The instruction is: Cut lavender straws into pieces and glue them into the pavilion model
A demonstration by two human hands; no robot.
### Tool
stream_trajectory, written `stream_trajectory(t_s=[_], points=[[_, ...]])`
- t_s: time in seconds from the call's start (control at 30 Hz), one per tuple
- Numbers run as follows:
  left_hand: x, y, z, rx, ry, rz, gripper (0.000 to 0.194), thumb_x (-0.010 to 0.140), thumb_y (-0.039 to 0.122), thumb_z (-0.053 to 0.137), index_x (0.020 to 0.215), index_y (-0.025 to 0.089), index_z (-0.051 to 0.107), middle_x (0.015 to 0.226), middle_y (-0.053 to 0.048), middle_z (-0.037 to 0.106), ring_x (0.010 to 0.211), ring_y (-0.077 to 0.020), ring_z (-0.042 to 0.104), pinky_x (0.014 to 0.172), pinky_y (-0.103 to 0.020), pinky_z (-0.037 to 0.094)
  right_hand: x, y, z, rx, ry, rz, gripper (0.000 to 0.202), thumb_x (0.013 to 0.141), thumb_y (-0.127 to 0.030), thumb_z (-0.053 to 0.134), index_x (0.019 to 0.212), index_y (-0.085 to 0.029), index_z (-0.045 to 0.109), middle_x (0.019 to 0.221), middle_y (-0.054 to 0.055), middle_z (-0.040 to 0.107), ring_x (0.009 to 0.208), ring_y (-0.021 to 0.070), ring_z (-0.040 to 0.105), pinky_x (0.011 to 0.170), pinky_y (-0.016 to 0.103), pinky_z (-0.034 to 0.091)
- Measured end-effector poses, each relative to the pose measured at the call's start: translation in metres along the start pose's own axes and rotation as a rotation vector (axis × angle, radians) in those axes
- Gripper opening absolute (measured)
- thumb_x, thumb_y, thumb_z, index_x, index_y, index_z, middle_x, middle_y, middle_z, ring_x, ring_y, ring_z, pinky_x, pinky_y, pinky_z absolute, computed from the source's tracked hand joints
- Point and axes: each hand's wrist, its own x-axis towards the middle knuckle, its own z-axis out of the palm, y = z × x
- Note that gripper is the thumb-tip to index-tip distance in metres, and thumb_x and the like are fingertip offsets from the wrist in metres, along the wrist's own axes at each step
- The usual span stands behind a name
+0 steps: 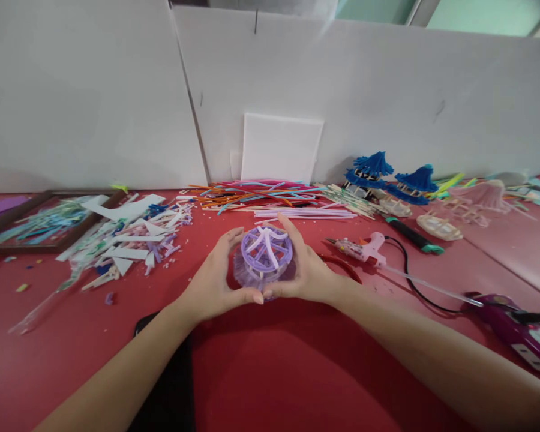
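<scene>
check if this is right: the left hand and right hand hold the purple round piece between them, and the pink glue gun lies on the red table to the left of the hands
The side is wrong: the head view shows the pink glue gun on the red table to the right of the hands. The left hand and right hand do hold the purple round piece between them.

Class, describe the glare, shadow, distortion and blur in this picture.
Head view: faint glare atop the white partition; head view: shadow behind the blue fuzzy-roofed model; head view: left forearm stretched toward the corner; head view: fringe beneath the purple spoked ring seems smeared.
</scene>
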Motion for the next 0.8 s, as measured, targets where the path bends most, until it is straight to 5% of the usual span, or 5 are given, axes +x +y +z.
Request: stream_trajectory(t_s=[0.2, 0.37, 0.57, 0.8], points=[[-0.002, -0.006, -0.002, -0.026, -0.036, 0.055, 0.118, 0.045, 0.07, 0.077, 0.141, 0.021, 0.027, 0.145, -0.021, 0.038, 0.133, -0.0419, 0.039, 0.11, -0.06, 0.03, -0.005, -0.005, 0.003, 0.158, -0.057, 0.045, 0.133, 0.061, -0.057, 0.08, 0.149, -0.024, -0.015, 0.151, 0.02, 0.029, 0.138, 0.033, 0.035, 0.111, 0.056, 0.031], [-0.005, -0.01, -0.006, -0.057, -0.019, 0.045, 0.116, 0.048, 0.068, 0.078, 0.142, 0.023, 0.027, 0.148, -0.02, 0.033, 0.135, -0.0417, 0.035, 0.111, -0.059, 0.028, -0.004, -0.007, -0.006, 0.161, -0.095, -0.015, 0.101, 0.078, -0.048, 0.07, 0.15, -0.026, 0.002, 0.149, 0.016, 0.034, 0.139, 0.0262, 0.034, 0.113, 0.051, 0.03], [-0.007, -0.003, -0.005, 0.037, -0.077, 0.022, 0.102, 0.064, 0.051, 0.078, 0.144, 0.022, 0.021, 0.147, -0.02, 0.035, 0.134, -0.0385, 0.038, 0.111, -0.058, 0.03, -0.003, 0.0, -0.008, 0.002, -0.134, -0.001, 0.115, 0.066, -0.054, 0.077, 0.151, -0.022, 0.006, 0.153, 0.018, 0.026, 0.141, 0.0308, 0.029, 0.114, 0.054, 0.027], [-0.004, -0.002, -0.004, 0.127, -0.089, -0.011, 0.109, 0.059, 0.057, 0.078, 0.142, 0.015, 0.021, 0.144, -0.025, 0.037, 0.132, -0.041, 0.04, 0.108, -0.058, 0.034, -0.006, 0.003, -0.006, -0.142, -0.18, 0.054, 0.129, 0.057, -0.062, 0.079, 0.152, -0.023, 0.001, 0.155, 0.02, 0.021, 0.142, 0.037, 0.025, 0.112, 0.059, 0.026]])
